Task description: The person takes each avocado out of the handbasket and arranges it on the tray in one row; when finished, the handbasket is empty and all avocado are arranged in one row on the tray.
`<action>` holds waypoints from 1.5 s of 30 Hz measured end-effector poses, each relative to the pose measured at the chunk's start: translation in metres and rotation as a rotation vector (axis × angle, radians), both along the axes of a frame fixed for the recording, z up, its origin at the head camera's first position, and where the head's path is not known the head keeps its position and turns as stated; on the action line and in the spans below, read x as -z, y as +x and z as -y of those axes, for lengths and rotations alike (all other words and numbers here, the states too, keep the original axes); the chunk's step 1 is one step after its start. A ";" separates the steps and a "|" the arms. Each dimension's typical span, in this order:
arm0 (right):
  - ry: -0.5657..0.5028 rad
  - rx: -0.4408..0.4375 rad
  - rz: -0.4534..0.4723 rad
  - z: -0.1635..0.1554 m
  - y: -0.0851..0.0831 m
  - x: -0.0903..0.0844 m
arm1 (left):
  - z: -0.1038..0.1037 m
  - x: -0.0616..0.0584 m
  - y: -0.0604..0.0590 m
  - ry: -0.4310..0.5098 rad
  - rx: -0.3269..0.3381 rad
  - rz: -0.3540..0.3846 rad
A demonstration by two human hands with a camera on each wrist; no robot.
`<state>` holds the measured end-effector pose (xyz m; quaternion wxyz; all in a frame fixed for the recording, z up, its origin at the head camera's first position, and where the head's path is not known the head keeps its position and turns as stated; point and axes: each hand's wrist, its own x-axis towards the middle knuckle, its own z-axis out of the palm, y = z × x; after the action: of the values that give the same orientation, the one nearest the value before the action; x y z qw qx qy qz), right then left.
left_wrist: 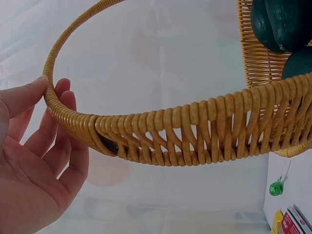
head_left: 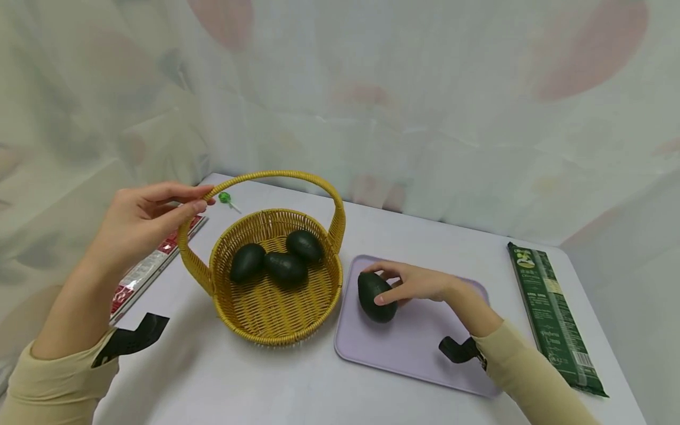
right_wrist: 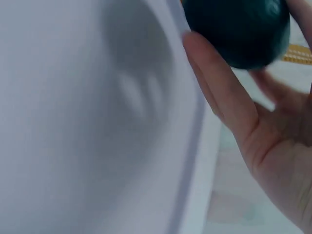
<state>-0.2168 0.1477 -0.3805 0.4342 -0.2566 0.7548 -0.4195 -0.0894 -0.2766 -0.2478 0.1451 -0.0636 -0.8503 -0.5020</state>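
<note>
While the left hand [head_left: 127, 221] pinches the left side of a tall, arched handle [head_left: 278, 174] in the head view, the right hand [head_left: 411, 283] holds a dark avocado [head_left: 376, 297] over the left half of a lilac tray [head_left: 419, 339], thumb on the near side and fingers across the top. The fruit looks firm and moderately heavy, and its smooth skin could slide in a fingertip hold; a grasp round its broadest part should be surest, without hard squeezing in case the flesh bruises. Just left of the tray's left edge sits a round yellow woven basket [head_left: 260, 310], with three more avocados [head_left: 287, 270] grouped towards its far side. The tray is flat, matte and round-cornered. Near the right edge of the white tabletop [head_left: 223, 383] lies a glossy green packet [head_left: 555, 319]; near its far left corner lies a green lollipop [head_left: 224, 198], and along the left edge, a red-and-white package [head_left: 143, 271].

From the left wrist, the handle shows tight, ridged wrapping that should give good grip, broadening into an open lattice of strands. Thumb and fingers meet it from opposite sides.

From the right wrist, the held avocado is blurred, its rounded end shiny between spread, curved fingers. Its shadow falls apart from it on the tray, so it seems to be raised.
</note>
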 end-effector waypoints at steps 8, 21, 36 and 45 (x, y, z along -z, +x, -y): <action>-0.023 0.251 -0.042 0.003 0.009 0.029 | 0.001 0.002 0.000 -0.003 -0.025 0.023; -0.004 0.437 -0.109 0.018 0.018 0.044 | 0.000 0.001 0.000 -0.003 -0.028 0.022; 0.032 0.451 -0.202 0.024 0.026 0.041 | -0.001 -0.001 0.001 -0.008 -0.008 0.007; -0.010 0.463 -0.135 0.023 0.026 0.040 | -0.001 -0.001 0.001 -0.002 0.006 0.009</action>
<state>-0.1910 0.1245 -0.4202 0.2738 -0.1066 0.8186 -0.4936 -0.0888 -0.2756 -0.2467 0.1398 -0.0639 -0.8513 -0.5017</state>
